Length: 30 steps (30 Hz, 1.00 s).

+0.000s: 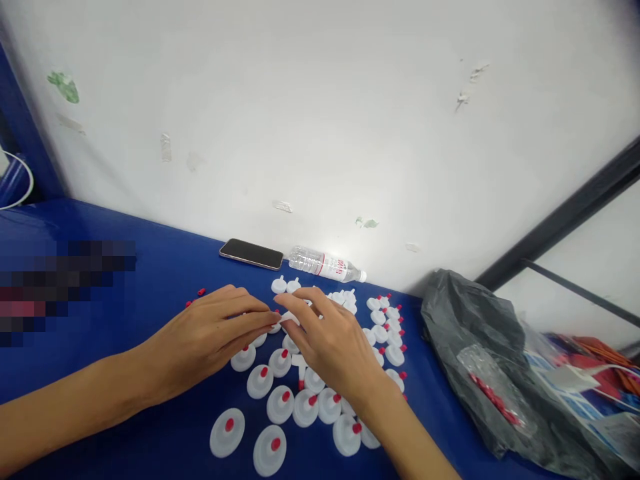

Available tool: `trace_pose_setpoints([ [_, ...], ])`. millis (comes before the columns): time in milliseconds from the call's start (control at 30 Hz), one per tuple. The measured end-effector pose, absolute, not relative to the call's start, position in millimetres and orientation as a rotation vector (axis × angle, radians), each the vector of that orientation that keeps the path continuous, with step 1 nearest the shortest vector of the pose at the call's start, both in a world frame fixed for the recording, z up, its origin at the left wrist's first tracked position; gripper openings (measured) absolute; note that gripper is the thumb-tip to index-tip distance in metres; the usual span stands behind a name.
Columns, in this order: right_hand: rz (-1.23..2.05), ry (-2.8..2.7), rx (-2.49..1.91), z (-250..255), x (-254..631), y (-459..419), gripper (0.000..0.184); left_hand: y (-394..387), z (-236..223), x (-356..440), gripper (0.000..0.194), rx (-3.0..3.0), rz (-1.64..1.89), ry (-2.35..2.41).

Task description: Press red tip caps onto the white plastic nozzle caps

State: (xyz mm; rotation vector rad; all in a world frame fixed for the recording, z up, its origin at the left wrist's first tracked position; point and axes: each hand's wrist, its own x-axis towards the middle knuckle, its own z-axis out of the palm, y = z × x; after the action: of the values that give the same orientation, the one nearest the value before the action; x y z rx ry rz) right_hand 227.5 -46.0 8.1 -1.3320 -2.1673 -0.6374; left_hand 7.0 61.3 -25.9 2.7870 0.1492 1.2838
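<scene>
My left hand [217, 327] is closed in a pinch, with a bit of a small red cap [277, 311] showing at its fingertips. Facing it, my right hand [333, 337] grips a white disc-shaped plastic piece [289, 318] between thumb and fingers, partly hidden. The fingertips of both hands meet at this piece. Below and around them lie many similar white discs with a red-capped spout [260, 381]. Behind the hands, a few white discs without red caps [279, 285] stand on the table. Loose red caps [201, 292] lie beyond my left hand.
The blue table [150, 267] meets a white wall. Along the wall lie a phone [251, 254] and a clear water bottle [325, 263] on its side. At the right are a grey plastic bag [450, 333] and a clear bag of red pieces [493, 393].
</scene>
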Motion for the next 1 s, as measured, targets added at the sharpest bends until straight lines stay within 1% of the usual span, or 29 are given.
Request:
trace_pose_setpoints([
  [167, -0.624, -2.182, -1.310, 7, 224, -47, 0.029, 61, -25, 8, 0.025, 2.731, 1.309, 0.137],
  [267, -0.581, -2.204, -1.338, 3, 226, -48, 0.045, 55, -21, 8, 0.016, 2.586, 1.277, 0.243],
  [333, -0.573, -2.209, -1.316, 1, 228, -48, 0.055, 48, -16, 9, 0.012, 2.469, 1.203, 0.410],
  [400, -0.581, -2.198, -1.222, 2, 229, -48, 0.058, 41, -11, 9, 0.023, 2.353, 1.148, 0.574],
  [433, -0.594, -2.188, -1.166, 3, 228, -48, 0.056, 38, -9, 9, 0.032, 2.288, 1.133, 0.620],
  [500, -0.658, -2.165, -1.073, 8, 226, -49, 0.046, 35, -5, 9, 0.053, 2.158, 1.080, 0.605],
  [533, -0.707, -2.149, -1.044, 10, 224, -50, 0.040, 35, -3, 9, 0.060, 2.106, 1.024, 0.564],
  [567, -0.758, -2.128, -1.030, 13, 222, -50, 0.035, 36, -2, 9, 0.061, 2.066, 0.955, 0.521],
  [600, -0.804, -2.106, -1.029, 15, 219, -51, 0.033, 38, 0, 9, 0.058, 2.035, 0.883, 0.486],
  [667, -0.857, -2.079, -1.046, 19, 216, -53, 0.034, 42, 4, 9, 0.045, 1.993, 0.762, 0.435],
  [767, -0.868, -2.083, -1.058, 22, 212, -54, 0.036, 47, 8, 9, 0.031, 1.930, 0.682, 0.390],
  [833, -0.856, -2.096, -1.042, 21, 211, -53, 0.033, 47, 10, 9, 0.028, 1.893, 0.681, 0.386],
  [933, -0.834, -2.120, -1.019, 17, 209, -53, 0.026, 46, 8, 9, 0.031, 1.868, 0.704, 0.380],
  [1000, -0.790, -2.136, -1.030, 15, 209, -53, 0.020, 47, 5, 10, 0.029, 1.861, 0.685, 0.370],
])
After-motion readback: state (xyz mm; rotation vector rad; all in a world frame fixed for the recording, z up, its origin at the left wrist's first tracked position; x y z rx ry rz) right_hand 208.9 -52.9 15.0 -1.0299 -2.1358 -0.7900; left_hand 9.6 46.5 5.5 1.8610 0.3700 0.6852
